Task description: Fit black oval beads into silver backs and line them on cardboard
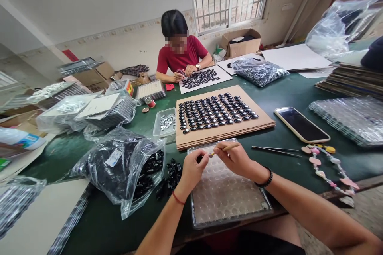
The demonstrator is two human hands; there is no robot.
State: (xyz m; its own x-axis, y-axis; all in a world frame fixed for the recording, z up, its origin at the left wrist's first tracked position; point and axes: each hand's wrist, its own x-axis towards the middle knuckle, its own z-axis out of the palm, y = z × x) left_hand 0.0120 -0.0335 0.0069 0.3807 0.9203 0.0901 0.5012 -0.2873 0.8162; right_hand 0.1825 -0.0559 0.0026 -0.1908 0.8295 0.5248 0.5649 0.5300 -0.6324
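Note:
My left hand (195,167) is closed in a pinch over the clear tray; the small piece between thumb and finger is too hidden to name. Beside it, my right hand (235,159) grips a small wooden-handled brush (232,146), its tip pointing at the left fingertips. Beneath both hands lies a clear plastic tray (224,203) with rows of round hollows. Just beyond, glossy black oval pieces (215,111) with pale spots stand in rows on a stack of brown cardboard (254,127). Loose black pieces (172,177) spill from a plastic bag (119,163) to the left.
A plastic box of small silvery parts (166,121) sits left of the cardboard. At right lie tweezers (277,150), a phone (302,124), a beaded string (321,171) and stacked trays (348,119). Across the table, a person in red (182,53) handles black pieces on a white board.

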